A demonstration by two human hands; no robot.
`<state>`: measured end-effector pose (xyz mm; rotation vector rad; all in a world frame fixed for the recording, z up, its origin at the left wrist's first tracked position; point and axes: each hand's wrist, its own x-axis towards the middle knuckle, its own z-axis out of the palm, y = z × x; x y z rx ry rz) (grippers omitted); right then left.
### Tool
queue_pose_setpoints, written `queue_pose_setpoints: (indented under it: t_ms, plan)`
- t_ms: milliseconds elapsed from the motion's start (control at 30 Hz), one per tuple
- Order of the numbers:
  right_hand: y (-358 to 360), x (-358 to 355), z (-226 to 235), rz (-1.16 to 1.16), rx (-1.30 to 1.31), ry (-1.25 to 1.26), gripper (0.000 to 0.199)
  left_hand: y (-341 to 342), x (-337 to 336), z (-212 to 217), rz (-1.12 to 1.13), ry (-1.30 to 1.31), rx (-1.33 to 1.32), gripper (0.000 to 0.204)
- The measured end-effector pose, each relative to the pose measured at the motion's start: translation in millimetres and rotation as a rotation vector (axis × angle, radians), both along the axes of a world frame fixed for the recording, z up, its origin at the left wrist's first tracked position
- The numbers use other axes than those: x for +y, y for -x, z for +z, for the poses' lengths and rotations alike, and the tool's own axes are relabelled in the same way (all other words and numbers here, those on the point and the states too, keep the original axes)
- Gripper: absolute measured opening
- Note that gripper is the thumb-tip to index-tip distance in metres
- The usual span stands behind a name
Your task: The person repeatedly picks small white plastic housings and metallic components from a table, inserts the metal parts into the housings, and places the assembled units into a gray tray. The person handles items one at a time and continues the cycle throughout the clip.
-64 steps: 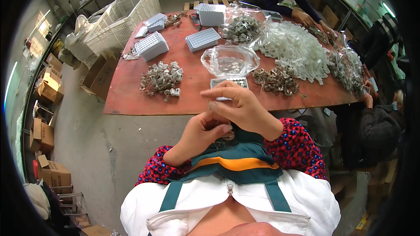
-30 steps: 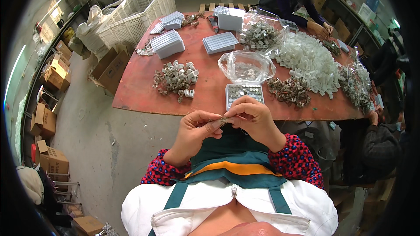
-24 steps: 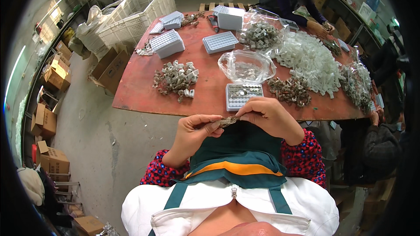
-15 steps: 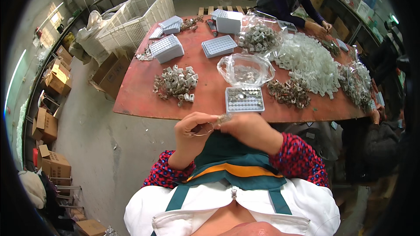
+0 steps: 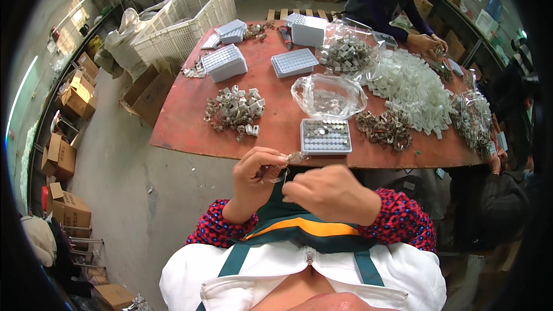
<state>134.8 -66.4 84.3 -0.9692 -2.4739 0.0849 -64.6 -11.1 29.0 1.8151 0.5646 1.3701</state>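
My left hand [image 5: 256,175] is closed, pinching a small clear-and-metallic piece [image 5: 295,158] just off the table's near edge. From it a thin pale strand [image 5: 286,175] runs down to my right hand [image 5: 334,194]. That hand is closed too, its fingertips pressed together at the strand's lower end. Just beyond my hands, a pale blue tray [image 5: 326,152] holds rows of small round silver pieces. Past it lies an opened clear plastic bag [image 5: 304,97] with small pieces inside. A pile of brownish metal clips [image 5: 384,131] sits right of the tray.
The red table [image 5: 190,118] carries a pile of white-and-metal parts [image 5: 235,109], a heap of translucent plastic pieces [image 5: 412,89], and stacked foam trays [image 5: 224,64]. A co-worker [image 5: 383,3] handles parts at the far right. Crates and cardboard boxes [image 5: 148,95] stand leftward.
My right hand has drawn down and slightly right, away from my left fingertips, so the strand between the hands now shows. The left hand keeps its pinch. The view has shifted slightly.
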Motion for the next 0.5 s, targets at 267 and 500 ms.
queue_pose_setpoints:
  t_ms: [267, 500]
  plan:
    - [12.4, 7.9, 5.7, 0.063, 0.021, 0.107, 0.01, 0.1, -0.4, 4.3, -0.039, 0.12, -0.168, 0.014]
    - [7.2, 15.1, 2.8, -0.133, 0.074, 0.083, 0.005, 4.9, -7.1, 4.1, -0.241, 0.339, -0.281, 0.013]
